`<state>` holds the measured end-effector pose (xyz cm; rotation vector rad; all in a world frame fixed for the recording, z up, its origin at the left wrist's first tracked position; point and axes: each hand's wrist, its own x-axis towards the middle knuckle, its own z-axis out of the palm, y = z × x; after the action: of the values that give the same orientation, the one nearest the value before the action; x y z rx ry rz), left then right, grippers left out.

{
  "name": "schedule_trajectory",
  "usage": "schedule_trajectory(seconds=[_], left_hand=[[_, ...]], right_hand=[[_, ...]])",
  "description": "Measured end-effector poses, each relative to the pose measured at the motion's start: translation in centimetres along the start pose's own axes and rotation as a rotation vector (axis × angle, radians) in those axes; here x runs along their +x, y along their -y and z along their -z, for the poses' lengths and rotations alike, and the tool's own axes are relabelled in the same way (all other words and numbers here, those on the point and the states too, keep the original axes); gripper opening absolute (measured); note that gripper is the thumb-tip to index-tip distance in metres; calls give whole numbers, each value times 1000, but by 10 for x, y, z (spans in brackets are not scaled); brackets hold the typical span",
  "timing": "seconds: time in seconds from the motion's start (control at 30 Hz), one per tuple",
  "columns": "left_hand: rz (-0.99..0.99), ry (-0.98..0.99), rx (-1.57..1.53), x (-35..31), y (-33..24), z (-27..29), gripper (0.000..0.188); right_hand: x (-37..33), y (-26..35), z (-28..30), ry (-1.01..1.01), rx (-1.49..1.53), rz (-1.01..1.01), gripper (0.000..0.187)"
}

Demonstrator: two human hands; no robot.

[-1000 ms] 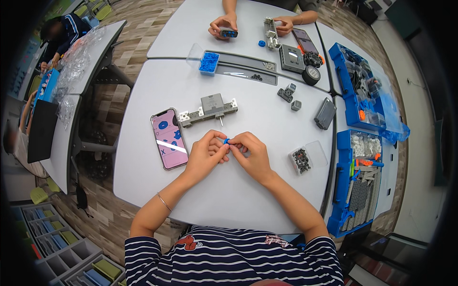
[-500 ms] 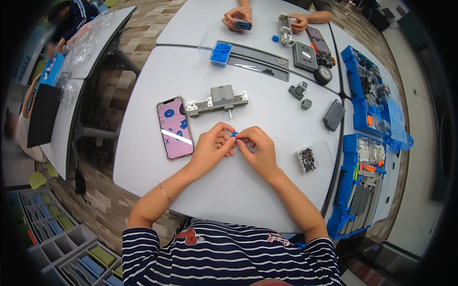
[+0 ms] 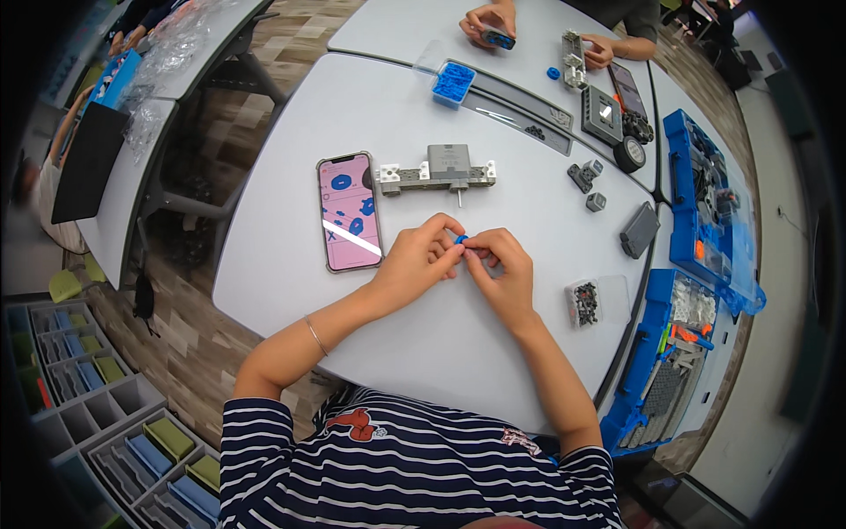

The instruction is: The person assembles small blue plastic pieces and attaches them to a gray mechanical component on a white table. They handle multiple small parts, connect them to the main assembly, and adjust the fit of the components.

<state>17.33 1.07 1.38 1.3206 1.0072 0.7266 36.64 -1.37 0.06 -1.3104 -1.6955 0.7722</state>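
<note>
Between the fingertips of my left hand (image 3: 418,264) and my right hand (image 3: 504,271), a small round blue piece (image 3: 460,239) is pinched just above the table. Both hands are closed around it, and the fingers cover most of its outline. Just beyond them lies a grey beam assembly (image 3: 411,184) with white end pieces. A square grey block (image 3: 449,162) is mounted on it, and a thin metal shaft (image 3: 459,200) points toward my hands. To the left of my hands a phone (image 3: 350,231) lies face up, its pink screen showing drawings of blue parts.
A box of blue pins (image 3: 453,84) stands by a grey tray (image 3: 520,104). At right are a box of dark pins (image 3: 582,304), grey blocks (image 3: 638,231) and blue parts cases (image 3: 649,353). Across the table, another person's hands (image 3: 490,25) hold parts near a wheel (image 3: 629,154).
The whole view has shifted, so the table things appear farther right. My hands keep their pinch on the blue piece. The drawings on the phone screen look slightly different.
</note>
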Motion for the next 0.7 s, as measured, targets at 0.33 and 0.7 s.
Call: schedule_trajectory(seconds=[0.33, 0.7], left_hand=[[14, 6, 14, 0, -2, 1, 21], [4, 2, 18, 1, 0, -1, 23]], right_hand=[[1, 3, 0, 1, -21, 3, 15], [-1, 0, 2, 26, -11, -14, 18]])
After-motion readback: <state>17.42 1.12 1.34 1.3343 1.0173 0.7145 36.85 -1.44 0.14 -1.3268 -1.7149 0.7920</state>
